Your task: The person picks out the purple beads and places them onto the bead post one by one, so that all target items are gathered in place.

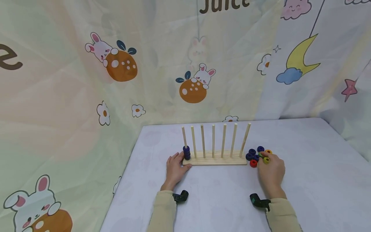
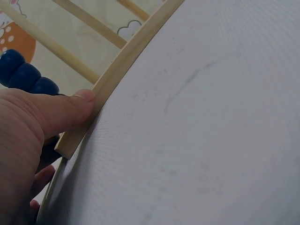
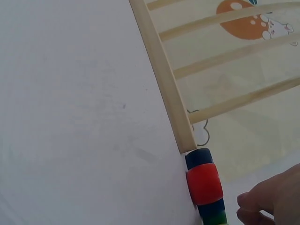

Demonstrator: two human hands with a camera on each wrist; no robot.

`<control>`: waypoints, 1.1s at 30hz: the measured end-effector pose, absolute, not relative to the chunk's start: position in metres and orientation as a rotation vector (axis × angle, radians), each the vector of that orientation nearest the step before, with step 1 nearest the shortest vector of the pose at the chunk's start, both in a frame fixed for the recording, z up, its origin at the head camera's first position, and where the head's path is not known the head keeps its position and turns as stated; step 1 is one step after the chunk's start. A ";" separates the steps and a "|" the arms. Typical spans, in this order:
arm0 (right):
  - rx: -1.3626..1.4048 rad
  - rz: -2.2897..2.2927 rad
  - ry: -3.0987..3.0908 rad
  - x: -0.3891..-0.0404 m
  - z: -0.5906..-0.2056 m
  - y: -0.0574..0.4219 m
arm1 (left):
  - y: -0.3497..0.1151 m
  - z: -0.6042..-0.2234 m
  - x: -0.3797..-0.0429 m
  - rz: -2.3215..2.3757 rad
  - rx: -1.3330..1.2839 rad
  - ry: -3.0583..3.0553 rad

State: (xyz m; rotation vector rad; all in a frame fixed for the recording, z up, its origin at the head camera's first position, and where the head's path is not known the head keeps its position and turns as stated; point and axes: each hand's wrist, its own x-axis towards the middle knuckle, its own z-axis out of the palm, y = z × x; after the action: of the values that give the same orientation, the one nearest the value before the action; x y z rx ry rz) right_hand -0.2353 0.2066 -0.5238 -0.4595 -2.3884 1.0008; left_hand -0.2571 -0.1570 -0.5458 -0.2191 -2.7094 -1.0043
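A child's play corner or staged recording booth rather than a workshop: pastel cartoon cloth backdrops (image 1: 87, 96) printed with rabbits, oranges, a moon and stars hang close behind and beside a pale lilac cloth-covered tabletop (image 1: 304, 167), which carries a wooden seven-peg ring-stacking toy (image 1: 214, 160).

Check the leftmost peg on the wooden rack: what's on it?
A stack of dark blue rings sits at the bottom of the leftmost peg; the other pegs are bare. The left hand holds the wooden rack at that end. Exact ring count is unclear.
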 end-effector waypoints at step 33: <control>-0.272 0.865 -2.601 -0.239 -0.525 0.210 | -0.156 -0.547 -0.257 -0.997 -0.214 -2.707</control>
State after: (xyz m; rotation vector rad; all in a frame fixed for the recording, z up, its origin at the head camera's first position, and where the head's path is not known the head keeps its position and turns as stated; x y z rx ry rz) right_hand -0.2390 0.2105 -0.5254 -0.2719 -2.6011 0.8647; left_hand -0.2572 -0.1563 -0.5466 -0.2138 -2.7074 -0.9970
